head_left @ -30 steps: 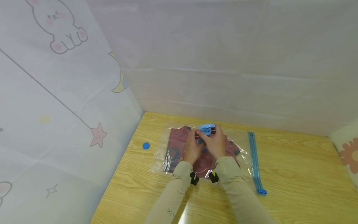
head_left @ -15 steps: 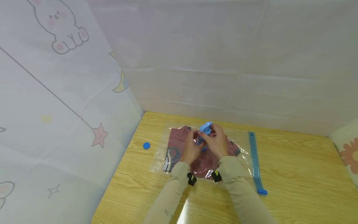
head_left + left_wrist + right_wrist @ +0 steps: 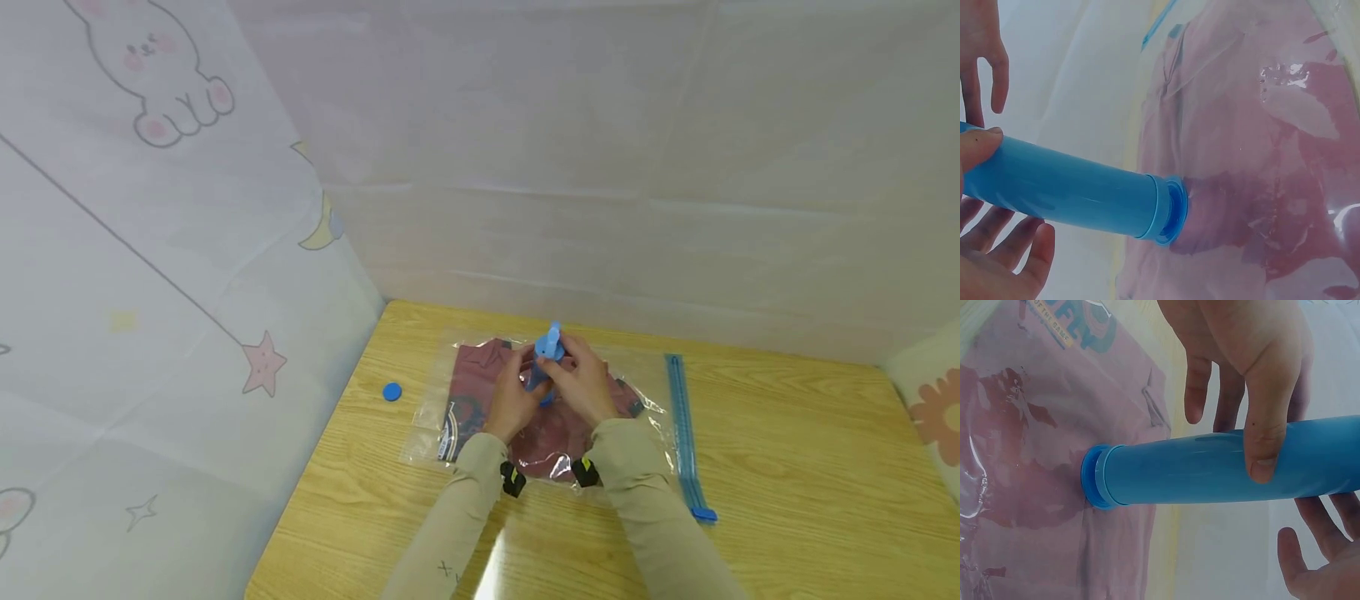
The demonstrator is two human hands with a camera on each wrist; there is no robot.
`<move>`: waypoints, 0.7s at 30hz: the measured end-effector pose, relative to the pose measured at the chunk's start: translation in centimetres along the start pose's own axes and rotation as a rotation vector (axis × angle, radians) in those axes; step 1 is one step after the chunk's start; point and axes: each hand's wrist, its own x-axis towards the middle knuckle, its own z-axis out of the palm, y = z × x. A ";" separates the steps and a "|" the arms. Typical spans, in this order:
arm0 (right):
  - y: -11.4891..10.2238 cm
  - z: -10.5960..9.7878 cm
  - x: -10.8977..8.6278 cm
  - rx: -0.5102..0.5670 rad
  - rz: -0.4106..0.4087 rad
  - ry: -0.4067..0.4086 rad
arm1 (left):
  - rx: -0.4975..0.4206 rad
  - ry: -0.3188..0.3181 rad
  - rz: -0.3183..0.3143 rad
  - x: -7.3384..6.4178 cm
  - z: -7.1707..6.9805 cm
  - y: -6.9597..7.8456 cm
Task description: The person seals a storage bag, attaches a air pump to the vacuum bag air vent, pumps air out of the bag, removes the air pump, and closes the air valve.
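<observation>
A light blue hand pump (image 3: 1072,184) stands over a clear plastic storage bag (image 3: 426,429), its lower end right at the bag's round blue valve (image 3: 1089,478). My left hand (image 3: 512,404) grips the pump's body, thumb on the near side and fingers around the back. Higher up, my right hand (image 3: 583,382) holds the pump near its top, thumb at the cap and fingers beside the handle (image 3: 553,335). Inside the bag lies a folded maroon shirt (image 3: 476,367) with printed lettering, partly hidden under both hands.
A round blue cap (image 3: 392,392) lies on the wooden table (image 3: 795,450), left of the bag. Along the bag's right side runs a blue zip seal (image 3: 681,425), with a blue slider (image 3: 703,515) at its near end. A white fabric wall (image 3: 525,233) rises behind the table.
The pump's handle has turned from lying sideways to pointing away from me. My right hand has shifted slightly right with it; my left hand stays on the body.
</observation>
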 end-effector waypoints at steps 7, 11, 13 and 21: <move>-0.3 0.0 -0.1 0.020 0.035 -0.023 | 0.010 -0.007 0.006 0.0 -0.1 0.2; -0.2 0.1 0.0 0.024 0.040 -0.022 | 0.024 -0.011 0.004 0.0 -0.2 0.2; -0.2 0.1 0.0 0.026 0.033 -0.013 | 0.030 -0.009 0.006 0.0 -0.2 0.1; 0.2 0.5 -0.1 0.101 0.019 0.017 | 0.033 -0.008 -0.019 0.2 0.0 -0.1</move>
